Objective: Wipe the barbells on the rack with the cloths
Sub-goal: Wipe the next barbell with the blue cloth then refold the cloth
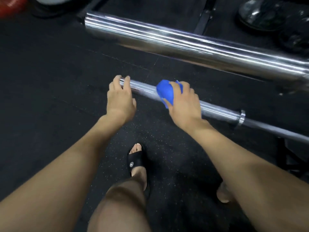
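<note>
Over the dark speckled rubber floor [50, 67] we reach both our hands to the nearer barbell [217, 110], whose chrome sleeve runs from the middle of the view down toward the right, where a collar [241, 118] separates it from the thinner shaft. Our left hand [120, 97] sits at the sleeve's free end, fingers [117, 81] curved loosely over the top of the metal; whether they actually grip it or only rest there we cannot tell. Our right hand [182, 104] is farther along the same sleeve, fingers wrapped around a bunched blue cloth [164, 92] and pressing it against the chrome. The cloth bulges out on the side toward our left hand, with bare sleeve showing between the two hands.

Beyond this bar, a second, thicker-looking chrome barbell sleeve [167, 39] lies roughly parallel, closer to the camera and blurred. Dark weight plates [260, 14] lie at the upper right, and something red [11, 5] shows at the upper left corner. Below our arms, a foot in a black slide sandal [136, 162] stands on the floor.
</note>
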